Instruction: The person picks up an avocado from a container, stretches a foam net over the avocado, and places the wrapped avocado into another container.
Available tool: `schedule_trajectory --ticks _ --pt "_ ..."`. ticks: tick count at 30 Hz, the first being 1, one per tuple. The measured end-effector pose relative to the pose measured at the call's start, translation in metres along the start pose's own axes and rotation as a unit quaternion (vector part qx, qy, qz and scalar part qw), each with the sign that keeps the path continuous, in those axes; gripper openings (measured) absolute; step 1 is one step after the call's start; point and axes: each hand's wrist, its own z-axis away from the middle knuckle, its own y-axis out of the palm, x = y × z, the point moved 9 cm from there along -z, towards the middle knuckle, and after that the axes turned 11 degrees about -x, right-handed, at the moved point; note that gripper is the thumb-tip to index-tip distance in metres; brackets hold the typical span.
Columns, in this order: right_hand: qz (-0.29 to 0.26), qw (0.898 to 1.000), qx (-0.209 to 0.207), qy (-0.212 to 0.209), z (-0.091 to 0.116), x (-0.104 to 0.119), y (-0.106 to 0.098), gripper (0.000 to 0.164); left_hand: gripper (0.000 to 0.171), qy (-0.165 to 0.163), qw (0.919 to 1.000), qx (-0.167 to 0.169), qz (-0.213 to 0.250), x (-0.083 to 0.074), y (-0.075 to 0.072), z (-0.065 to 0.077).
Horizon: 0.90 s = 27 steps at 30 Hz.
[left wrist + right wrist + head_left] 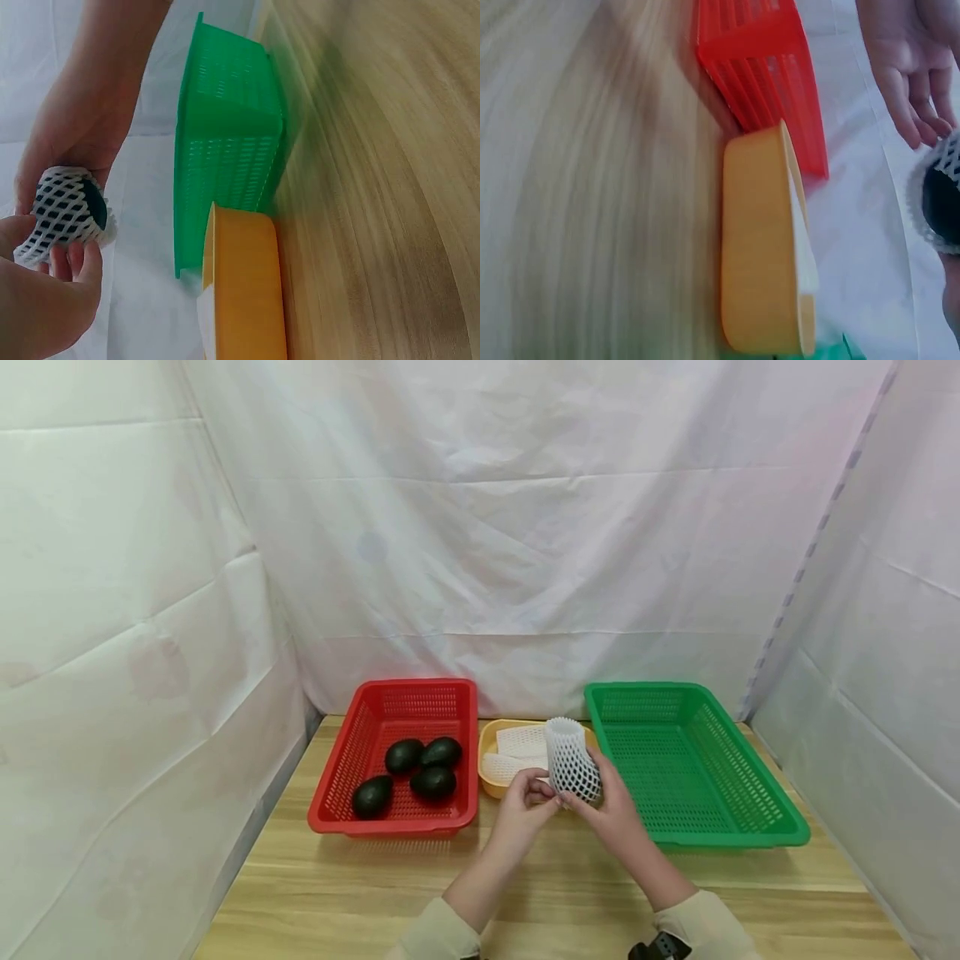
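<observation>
A white foam net sleeve is held up between both hands above the table. Inside its lower end sits a dark green avocado, whose bare end shows through the sleeve's opening in both wrist views. My right hand grips the sleeved avocado from the right, fingers behind and thumb in front. From the left, my left hand pinches the sleeve's lower edge with thumb and fingertips. The sleeve's upper part stands hollow above the fruit. Part of the right-hand fingers is hidden behind the sleeve.
At left, a red basket holds several avocados. Behind the hands, a yellow basket contains flat white foam sleeves. A green basket stands at right. White cloth hangs behind the wooden table.
</observation>
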Motion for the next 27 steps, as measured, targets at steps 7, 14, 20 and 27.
schedule_trajectory --ticks 7,14,20,27 --pt "0.046 0.997 0.050 0.036 -0.010 -0.016 -0.023 0.078 0.037 -0.010 0.9950 0.076 -0.064 0.008 0.023 0.007" --pt "0.086 0.990 0.075 0.079 -0.028 -0.036 -0.050 0.082 0.027 0.054 0.9586 0.139 -0.243 0.018 0.056 0.015" --pt "0.113 0.982 0.085 0.123 -0.044 -0.055 -0.069 0.086 0.034 0.353 0.7228 0.226 -0.549 0.011 0.109 0.033" --pt "0.129 0.969 0.106 0.184 -0.064 -0.084 -0.077 0.092 0.048 0.384 0.5830 0.286 -0.657 0.043 0.142 0.033"
